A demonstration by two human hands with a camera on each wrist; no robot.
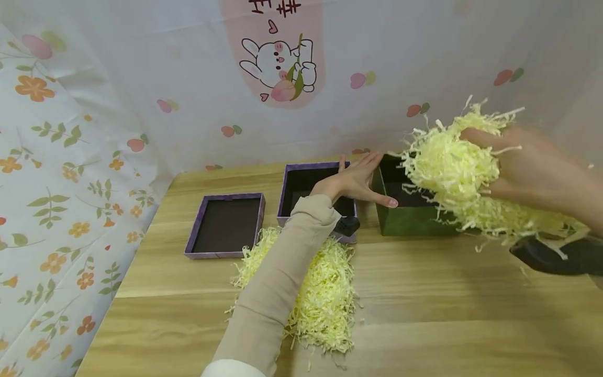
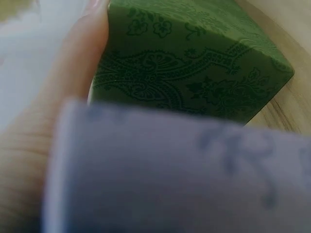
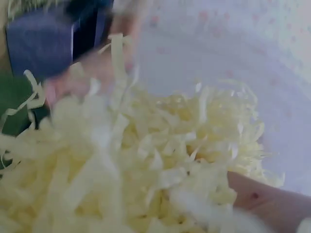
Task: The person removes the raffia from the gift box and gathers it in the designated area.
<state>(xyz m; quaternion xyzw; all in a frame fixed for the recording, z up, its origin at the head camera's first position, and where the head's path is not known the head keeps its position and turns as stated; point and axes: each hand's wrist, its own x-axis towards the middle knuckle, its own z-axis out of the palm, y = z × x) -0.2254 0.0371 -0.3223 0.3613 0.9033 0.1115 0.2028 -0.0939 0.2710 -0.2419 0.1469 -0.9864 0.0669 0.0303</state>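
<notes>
In the head view, my left hand (image 1: 355, 180) spreads its straight fingers along the left side of an open green box (image 1: 419, 221), thumb at the front corner. The left wrist view shows the box's green patterned side (image 2: 160, 73) beside a finger. My right hand (image 1: 532, 162) grips a big clump of pale yellow shredded paper (image 1: 454, 162) above the green box, and strands trail below it. In the right wrist view the shredded paper (image 3: 146, 160) covers most of that hand's fingers.
An open purple box (image 1: 311, 166) with a dark inside stands under my left wrist. Left of it lies a shallow purple lid (image 1: 228, 225), inside up. A pile of yellow shredded paper (image 1: 327, 298) lies on the wooden table (image 1: 424, 324), partly behind my left sleeve. A printed curtain hangs behind.
</notes>
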